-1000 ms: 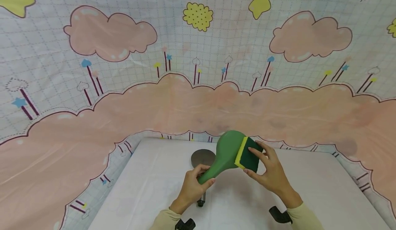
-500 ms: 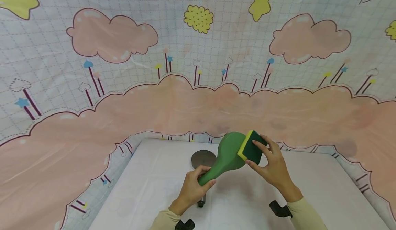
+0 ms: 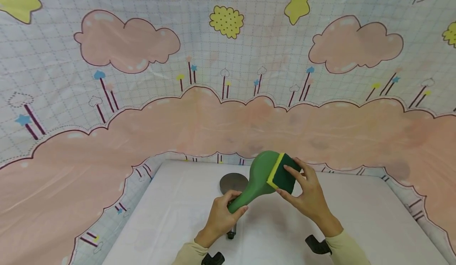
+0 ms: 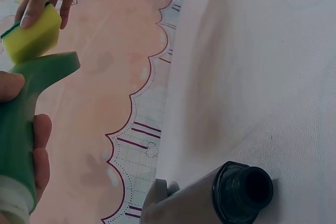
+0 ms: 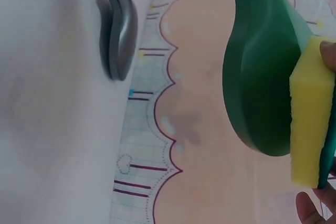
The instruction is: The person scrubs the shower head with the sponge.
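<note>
My left hand (image 3: 220, 217) grips the handle of a green shower head (image 3: 261, 172), raised above the table with its round head pointing up and away. In the left wrist view a whitish end piece (image 4: 14, 200) shows at the bottom of its handle. My right hand (image 3: 310, 199) pinches a yellow sponge (image 5: 310, 108) with a dark green scouring side (image 3: 287, 174). The sponge's yellow side lies against the right part of the round head. The face of the green head is turned partly out of sight in the right wrist view.
A grey shower head (image 3: 233, 182) with a black threaded end (image 4: 244, 190) lies on the white table (image 3: 171, 217), partly hidden behind my left hand. Behind the table hangs a patterned cloth (image 3: 213, 126) with clouds and stars.
The sponge first shifts up and right over the green shower head, then comes back left and down. My left hand and the green shower head stay nearly still.
</note>
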The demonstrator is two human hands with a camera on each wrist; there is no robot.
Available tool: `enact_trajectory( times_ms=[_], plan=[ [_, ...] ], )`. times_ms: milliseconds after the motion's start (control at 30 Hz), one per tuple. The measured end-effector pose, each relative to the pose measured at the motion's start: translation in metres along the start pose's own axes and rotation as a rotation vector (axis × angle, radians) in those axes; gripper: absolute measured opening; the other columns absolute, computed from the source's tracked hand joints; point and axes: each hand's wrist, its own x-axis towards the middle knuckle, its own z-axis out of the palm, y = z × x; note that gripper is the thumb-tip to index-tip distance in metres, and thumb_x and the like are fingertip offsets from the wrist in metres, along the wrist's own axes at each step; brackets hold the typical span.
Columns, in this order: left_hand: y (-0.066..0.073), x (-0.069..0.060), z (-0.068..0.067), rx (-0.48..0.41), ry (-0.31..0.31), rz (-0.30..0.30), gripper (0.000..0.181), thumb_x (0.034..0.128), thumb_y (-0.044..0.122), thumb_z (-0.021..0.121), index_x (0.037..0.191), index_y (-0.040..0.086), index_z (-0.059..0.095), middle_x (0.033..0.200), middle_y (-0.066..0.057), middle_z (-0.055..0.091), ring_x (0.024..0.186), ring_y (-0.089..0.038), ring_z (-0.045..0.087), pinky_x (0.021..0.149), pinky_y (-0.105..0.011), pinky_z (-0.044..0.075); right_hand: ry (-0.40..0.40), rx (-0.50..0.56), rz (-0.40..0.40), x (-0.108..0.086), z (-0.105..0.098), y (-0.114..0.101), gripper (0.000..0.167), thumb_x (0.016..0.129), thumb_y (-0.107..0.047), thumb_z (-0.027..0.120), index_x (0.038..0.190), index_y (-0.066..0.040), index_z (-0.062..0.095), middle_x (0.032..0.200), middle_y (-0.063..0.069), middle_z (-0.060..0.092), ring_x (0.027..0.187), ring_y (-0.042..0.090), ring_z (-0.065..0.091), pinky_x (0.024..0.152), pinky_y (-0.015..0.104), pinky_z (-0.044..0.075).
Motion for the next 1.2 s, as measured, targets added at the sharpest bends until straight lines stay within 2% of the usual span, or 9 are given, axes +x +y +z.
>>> enact_trajectory(
  times_ms=[167,467,767,967,1200],
  plan=[
    [-0.001,-0.001,0.0,0.011,0.004,-0.018,0.037,0.0779,0.013,0.082,0.111,0.008,0.064,0.094,-0.006,0.076,0.073,-0.004,0.062,0.063,-0.024,0.051,-0.012,0.012,-0.024,-0.003,0.003,-0.004,0.077,0.064,-0.034,0.09,0.133,-0.015,0.06,0.144,0.021,0.044,0.125,0.034,0.045,0.085,0.049,0.053],
    [-0.003,-0.002,-0.001,0.05,0.015,0.005,0.038,0.0763,0.013,0.083,0.109,0.008,0.065,0.093,-0.004,0.076,0.071,-0.002,0.062,0.062,-0.019,0.049,-0.003,0.004,-0.029,-0.003,0.002,-0.001,0.075,0.07,-0.041,0.087,0.134,-0.015,0.06,0.145,0.021,0.044,0.127,0.035,0.045,0.086,0.049,0.052],
    [-0.004,-0.004,-0.002,0.086,0.018,0.01,0.041,0.073,0.015,0.086,0.109,0.011,0.066,0.095,-0.003,0.077,0.075,-0.003,0.063,0.065,-0.02,0.049,0.039,-0.008,0.0,0.004,-0.003,0.009,0.077,0.062,-0.022,0.091,0.132,-0.012,0.06,0.143,0.023,0.046,0.124,0.039,0.047,0.082,0.054,0.055],
    [-0.004,-0.005,-0.001,0.109,0.032,0.041,0.042,0.0715,0.015,0.087,0.108,0.012,0.068,0.095,-0.003,0.077,0.077,-0.003,0.065,0.066,-0.02,0.051,0.04,0.021,0.033,0.006,-0.006,0.007,0.076,0.063,-0.018,0.091,0.132,-0.011,0.061,0.145,0.022,0.044,0.126,0.04,0.045,0.083,0.057,0.055],
    [-0.005,-0.004,-0.002,0.15,0.048,0.095,0.042,0.0711,0.016,0.087,0.108,0.011,0.068,0.093,-0.002,0.076,0.075,-0.003,0.065,0.065,-0.018,0.05,0.023,-0.001,0.017,0.003,-0.005,-0.001,0.078,0.062,-0.024,0.092,0.133,-0.013,0.06,0.144,0.022,0.044,0.125,0.037,0.045,0.083,0.052,0.053]
  ],
)
